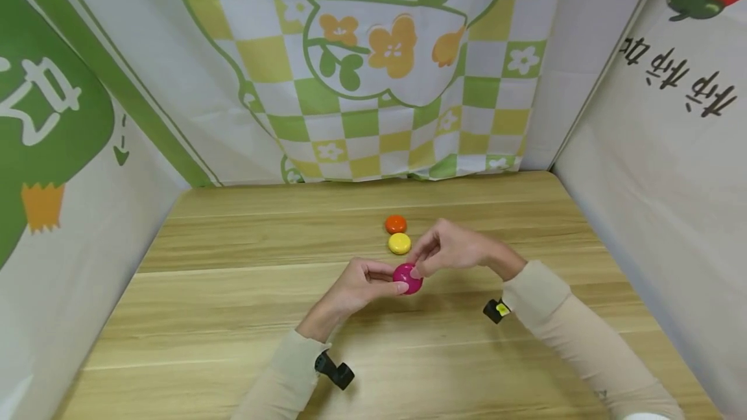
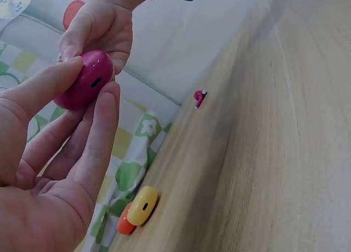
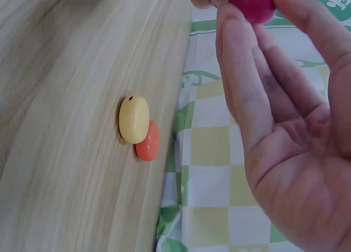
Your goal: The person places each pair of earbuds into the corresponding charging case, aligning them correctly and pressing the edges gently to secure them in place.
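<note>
Up off the wooden table (image 1: 233, 316), a glossy magenta, bead-like plastic disc (image 1: 407, 278) is pinched from both sides: the left hand (image 1: 357, 285) grips it between thumb and fingertips, and the right hand (image 1: 449, 248) pinches its far edge, so its small side slot faces the left wrist camera (probably why it is held edge-on). Behind it, 2 similar discs lie touching, a yellow one (image 1: 399, 243) and an orange one (image 1: 395, 223).

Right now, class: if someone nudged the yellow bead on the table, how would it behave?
The yellow bead looks smooth and glossy, so probably slippery. It lies flat, so it would likely slide, not roll. It sits right by the orange bead and might bump it.
</note>
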The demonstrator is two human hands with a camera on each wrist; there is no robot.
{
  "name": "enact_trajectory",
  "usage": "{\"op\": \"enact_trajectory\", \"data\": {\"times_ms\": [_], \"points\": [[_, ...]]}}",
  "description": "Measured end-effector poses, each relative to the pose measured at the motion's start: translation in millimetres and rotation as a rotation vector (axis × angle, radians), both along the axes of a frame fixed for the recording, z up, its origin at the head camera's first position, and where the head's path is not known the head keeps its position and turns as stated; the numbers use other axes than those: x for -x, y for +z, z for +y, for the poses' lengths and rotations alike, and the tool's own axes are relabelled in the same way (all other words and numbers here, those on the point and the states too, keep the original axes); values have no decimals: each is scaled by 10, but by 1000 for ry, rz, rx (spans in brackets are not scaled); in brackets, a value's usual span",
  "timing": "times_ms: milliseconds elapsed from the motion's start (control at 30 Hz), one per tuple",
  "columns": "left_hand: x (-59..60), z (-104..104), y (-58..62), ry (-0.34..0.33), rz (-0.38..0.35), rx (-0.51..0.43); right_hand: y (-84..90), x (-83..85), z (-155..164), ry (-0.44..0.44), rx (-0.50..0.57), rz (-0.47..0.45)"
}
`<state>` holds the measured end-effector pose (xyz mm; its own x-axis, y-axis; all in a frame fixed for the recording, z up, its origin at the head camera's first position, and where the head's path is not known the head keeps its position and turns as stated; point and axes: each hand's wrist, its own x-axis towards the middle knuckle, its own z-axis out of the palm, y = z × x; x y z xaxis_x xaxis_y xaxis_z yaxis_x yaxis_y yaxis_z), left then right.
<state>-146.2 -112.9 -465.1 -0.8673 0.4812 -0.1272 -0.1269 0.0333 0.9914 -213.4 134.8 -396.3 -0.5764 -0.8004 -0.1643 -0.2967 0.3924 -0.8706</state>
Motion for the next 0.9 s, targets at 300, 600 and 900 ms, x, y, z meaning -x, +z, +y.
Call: {"op": "enact_trajectory", "data": {"times_ms": [300, 600, 900], "points": [[-23, 26, 18, -4, 40, -92, -104, 114, 71, -20, 95, -355], [-47, 27, -26, 61, 48, -117, -60, 207, 383, -169, 90, -328], [-27, -7, -6, 117, 44, -76, 176, 346, 971, -377, -168, 41]]}}
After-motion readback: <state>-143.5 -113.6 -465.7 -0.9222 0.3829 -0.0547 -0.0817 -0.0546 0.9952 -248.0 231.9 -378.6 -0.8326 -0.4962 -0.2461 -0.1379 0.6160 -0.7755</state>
